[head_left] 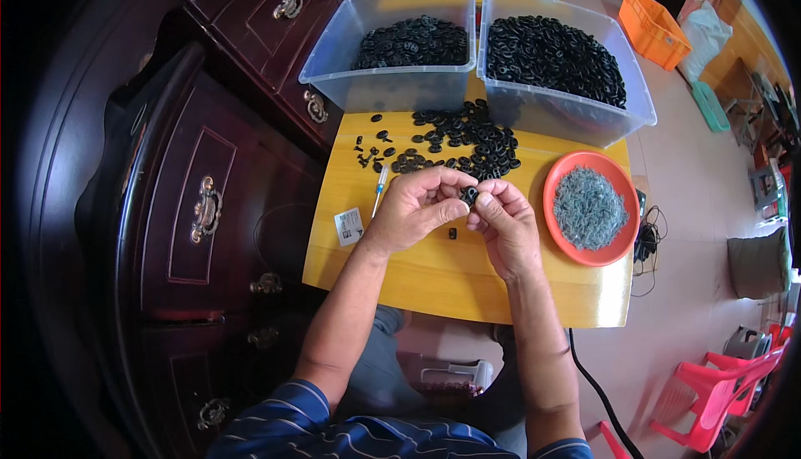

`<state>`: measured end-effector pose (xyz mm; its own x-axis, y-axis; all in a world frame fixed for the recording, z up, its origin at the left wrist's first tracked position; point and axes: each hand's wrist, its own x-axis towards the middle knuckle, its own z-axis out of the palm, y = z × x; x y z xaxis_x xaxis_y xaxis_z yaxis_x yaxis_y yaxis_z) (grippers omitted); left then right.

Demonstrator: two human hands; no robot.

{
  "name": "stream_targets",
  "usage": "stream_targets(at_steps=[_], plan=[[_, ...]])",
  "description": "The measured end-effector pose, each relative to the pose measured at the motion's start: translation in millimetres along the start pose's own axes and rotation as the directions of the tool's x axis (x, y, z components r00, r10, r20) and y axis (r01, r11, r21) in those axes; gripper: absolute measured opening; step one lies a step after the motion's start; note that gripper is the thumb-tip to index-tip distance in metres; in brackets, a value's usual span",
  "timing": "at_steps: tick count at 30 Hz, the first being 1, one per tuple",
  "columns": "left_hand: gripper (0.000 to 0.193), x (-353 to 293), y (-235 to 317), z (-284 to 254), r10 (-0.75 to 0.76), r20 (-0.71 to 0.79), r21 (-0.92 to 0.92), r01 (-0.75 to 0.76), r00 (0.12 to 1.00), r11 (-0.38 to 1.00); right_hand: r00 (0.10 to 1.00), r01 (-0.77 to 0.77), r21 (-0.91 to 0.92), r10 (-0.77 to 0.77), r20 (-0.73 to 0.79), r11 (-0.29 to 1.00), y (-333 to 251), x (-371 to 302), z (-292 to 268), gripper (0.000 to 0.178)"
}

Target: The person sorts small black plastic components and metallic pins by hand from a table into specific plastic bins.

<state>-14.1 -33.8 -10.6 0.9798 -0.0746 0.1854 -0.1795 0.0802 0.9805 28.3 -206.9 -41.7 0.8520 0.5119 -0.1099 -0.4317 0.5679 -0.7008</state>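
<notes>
Over the middle of the yellow table (400,279), my left hand (417,209) and my right hand (506,229) meet at their fingertips. Pinched between them is a small black ring-like part (470,196), partly covered by the fingers. Just below, a small black piece (452,233) lies on the wood. Beyond my hands spreads a loose pile of black oval parts (492,146), with a few smaller black bits (367,156) to its left. A pen-like tool (380,189) with a pale handle lies beside my left hand, near a white printed card (349,227).
Two clear plastic bins, one at left (392,88) and one at right (567,113), hold many black parts at the table's far side. An orange-red bowl (554,238) of small clear pieces (591,209) stands right. Dark wooden drawers (183,200) flank the left; a red chair (701,396) stands lower right.
</notes>
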Motion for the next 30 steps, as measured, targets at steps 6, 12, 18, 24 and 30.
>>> stream_targets(at_steps=[6, 12, 18, 24, 30], plan=[[0.029, 0.8, 1.2, 1.3, 0.012, 0.020, -0.027, -0.012, 1.000, 1.000, 1.000, -0.006, 0.021, 0.006, 0.026, 1.000, -2.6, 1.2, 0.2, 0.008], [0.032, 0.5, -2.5, 0.8, 0.012, 0.020, 0.015, -0.013, 1.000, 1.000, 0.998, -0.008, 0.029, 0.006, 0.063, 1.000, -2.8, 2.0, -1.8, 0.009], [0.033, 0.6, -5.4, 1.2, 0.018, 0.013, 0.025, -0.019, 1.000, 1.000, 0.999, -0.005, 0.034, 0.003, 0.051, 0.999, -3.6, 1.6, -0.3, 0.009], [0.038, 1.5, -6.1, 2.4, 0.010, 0.021, 0.025, -0.010, 1.000, 1.000, 0.999, 0.023, 0.017, -0.024, 0.045, 1.000, -5.0, 3.0, -1.6, 0.009], [0.038, 3.7, -3.1, 7.7, 0.027, 0.032, 0.047, -0.028, 0.999, 0.999, 0.998, 0.027, 0.026, -0.029, 0.051, 0.999, -5.9, 2.4, -2.4, 0.008]])
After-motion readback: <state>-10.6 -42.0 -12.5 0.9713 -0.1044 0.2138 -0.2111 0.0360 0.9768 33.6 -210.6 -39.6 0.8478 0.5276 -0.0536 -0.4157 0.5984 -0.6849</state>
